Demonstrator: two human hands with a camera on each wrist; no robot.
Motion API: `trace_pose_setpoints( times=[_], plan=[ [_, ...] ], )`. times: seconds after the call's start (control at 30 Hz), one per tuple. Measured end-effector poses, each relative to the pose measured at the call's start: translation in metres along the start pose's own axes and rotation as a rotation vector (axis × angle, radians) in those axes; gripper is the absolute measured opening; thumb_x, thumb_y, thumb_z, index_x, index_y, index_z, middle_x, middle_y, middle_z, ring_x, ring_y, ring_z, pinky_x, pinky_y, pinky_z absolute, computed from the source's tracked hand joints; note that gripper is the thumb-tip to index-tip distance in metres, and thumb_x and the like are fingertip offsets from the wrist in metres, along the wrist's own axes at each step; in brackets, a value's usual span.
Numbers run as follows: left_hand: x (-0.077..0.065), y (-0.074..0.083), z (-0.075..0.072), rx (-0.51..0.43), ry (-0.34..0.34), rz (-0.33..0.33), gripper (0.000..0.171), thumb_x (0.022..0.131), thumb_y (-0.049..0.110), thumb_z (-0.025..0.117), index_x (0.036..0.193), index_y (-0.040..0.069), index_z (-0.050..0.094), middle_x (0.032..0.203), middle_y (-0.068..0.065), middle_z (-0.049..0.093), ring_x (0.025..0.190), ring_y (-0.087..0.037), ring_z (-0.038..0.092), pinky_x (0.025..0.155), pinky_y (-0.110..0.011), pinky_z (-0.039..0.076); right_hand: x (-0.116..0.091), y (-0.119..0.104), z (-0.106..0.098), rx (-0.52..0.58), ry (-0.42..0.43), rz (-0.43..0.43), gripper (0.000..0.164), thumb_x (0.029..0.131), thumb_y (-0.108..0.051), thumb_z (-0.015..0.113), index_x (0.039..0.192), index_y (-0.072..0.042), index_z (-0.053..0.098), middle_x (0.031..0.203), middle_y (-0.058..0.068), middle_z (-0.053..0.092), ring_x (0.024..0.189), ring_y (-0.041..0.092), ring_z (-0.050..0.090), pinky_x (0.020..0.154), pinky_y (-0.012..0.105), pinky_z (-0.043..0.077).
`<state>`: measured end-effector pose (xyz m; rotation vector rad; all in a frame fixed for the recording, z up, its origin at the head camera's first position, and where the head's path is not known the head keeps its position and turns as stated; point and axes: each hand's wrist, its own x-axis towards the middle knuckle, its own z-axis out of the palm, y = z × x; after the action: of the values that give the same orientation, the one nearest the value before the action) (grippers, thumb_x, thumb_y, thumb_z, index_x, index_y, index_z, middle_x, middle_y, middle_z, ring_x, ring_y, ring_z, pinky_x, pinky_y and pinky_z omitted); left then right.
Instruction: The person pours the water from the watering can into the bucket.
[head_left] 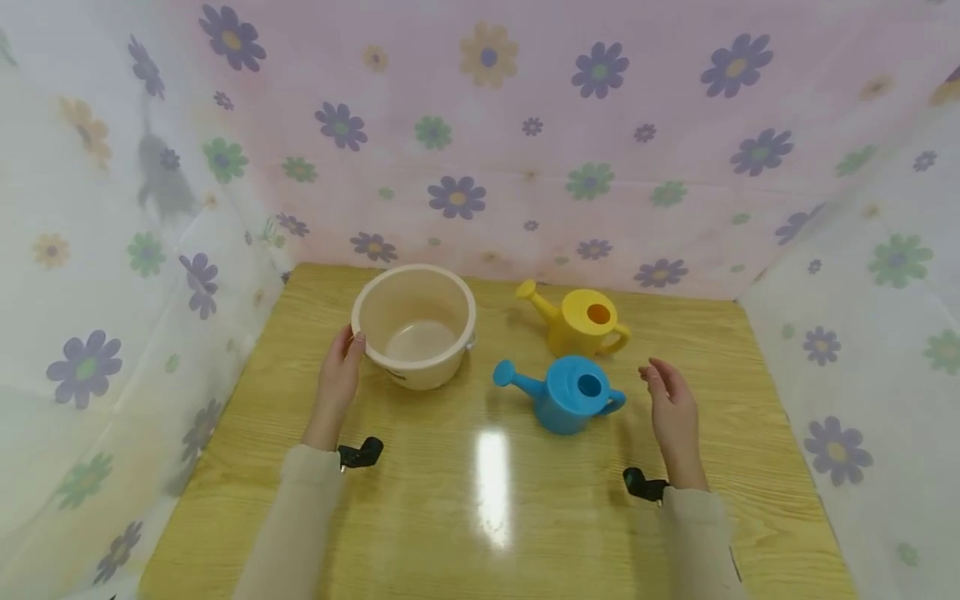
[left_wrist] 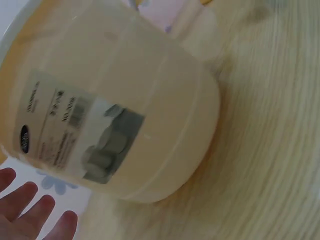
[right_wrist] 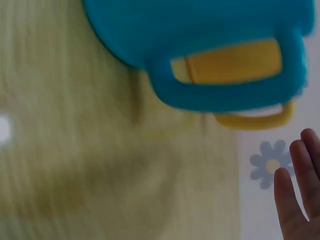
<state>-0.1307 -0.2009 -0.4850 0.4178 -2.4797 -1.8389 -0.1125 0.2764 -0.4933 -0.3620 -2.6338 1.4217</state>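
Observation:
A beige bucket (head_left: 423, 367) stands upright at the back left of the table. My left hand (head_left: 339, 375) is at its left side, fingertips right at the rim in the head view. In the left wrist view the fingers (left_wrist: 37, 212) are spread apart beside the bucket's labelled wall (left_wrist: 165, 115). A blue watering can (head_left: 566, 400) stands right of the bucket, spout to the left. Behind it is a yellow watering can (head_left: 581, 321). To the right of the blue handle (right_wrist: 225, 97), my right hand (head_left: 672, 408) hovers with relaxed fingers and holds nothing.
The wooden table (head_left: 420, 525) has a bright light reflection near its front middle. Flower-patterned cloth (head_left: 495, 158) walls the table in at the back and both sides. A small black camera (head_left: 362, 452) sticks out from each wrist.

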Motion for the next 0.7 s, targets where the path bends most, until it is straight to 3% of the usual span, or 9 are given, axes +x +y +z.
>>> trace_pose_setpoints(
  times=[0.07,0.17,0.3,0.4,0.53,0.7],
  plan=[
    [-0.003,-0.002,0.007,-0.036,0.013,0.005,0.069,0.091,0.055,0.041,0.144,0.013,0.028,0.140,-0.009,0.036,0.125,-0.024,0.039,0.100,-0.043,0.036,-0.005,0.004,0.011,0.048,-0.030,0.016,0.052,0.096,-0.049,0.033,0.130,-0.012,0.048,0.122,0.009,0.057,0.112,0.023,0.050,0.095,0.044,0.039],
    [-0.009,-0.003,0.015,-0.082,0.059,-0.005,0.065,0.091,0.051,0.045,0.139,0.010,0.034,0.118,-0.008,0.043,0.101,-0.020,0.048,0.082,-0.034,0.047,-0.015,0.012,0.026,0.091,-0.117,0.062,0.053,0.094,-0.051,0.036,0.123,-0.010,0.053,0.117,0.007,0.057,0.110,0.022,0.049,0.096,0.043,0.038],
    [-0.019,0.004,0.025,-0.229,0.086,-0.040,0.056,0.092,0.040,0.051,0.136,0.009,0.035,0.093,-0.002,0.052,0.074,-0.014,0.056,0.063,-0.025,0.051,-0.029,0.024,0.043,0.215,-0.187,0.146,0.053,0.093,-0.050,0.041,0.112,-0.003,0.056,0.107,0.005,0.058,0.107,0.026,0.050,0.096,0.039,0.037],
    [-0.024,0.009,0.030,-0.401,0.097,-0.063,0.053,0.092,0.032,0.053,0.137,0.009,0.035,0.078,-0.001,0.061,0.063,-0.012,0.060,0.060,-0.024,0.052,-0.036,0.027,0.053,0.334,-0.162,0.163,0.055,0.092,-0.049,0.042,0.108,0.001,0.056,0.102,0.009,0.057,0.104,0.027,0.051,0.095,0.033,0.037],
    [-0.024,0.015,0.036,-0.616,0.088,-0.099,0.045,0.091,0.026,0.056,0.128,0.006,0.040,0.069,-0.001,0.063,0.059,-0.011,0.060,0.057,-0.024,0.051,-0.045,0.028,0.062,0.414,-0.132,0.166,0.050,0.095,-0.044,0.041,0.101,0.004,0.054,0.098,0.011,0.054,0.096,0.020,0.049,0.089,0.026,0.038],
    [-0.020,0.006,0.033,-0.683,0.035,-0.141,0.035,0.086,0.031,0.063,0.102,0.001,0.053,0.069,-0.002,0.064,0.058,-0.012,0.062,0.057,-0.024,0.051,-0.052,0.029,0.071,0.571,-0.136,0.082,0.039,0.099,-0.025,0.041,0.079,0.007,0.048,0.081,0.011,0.047,0.083,0.019,0.046,0.079,0.024,0.038]
  ],
)
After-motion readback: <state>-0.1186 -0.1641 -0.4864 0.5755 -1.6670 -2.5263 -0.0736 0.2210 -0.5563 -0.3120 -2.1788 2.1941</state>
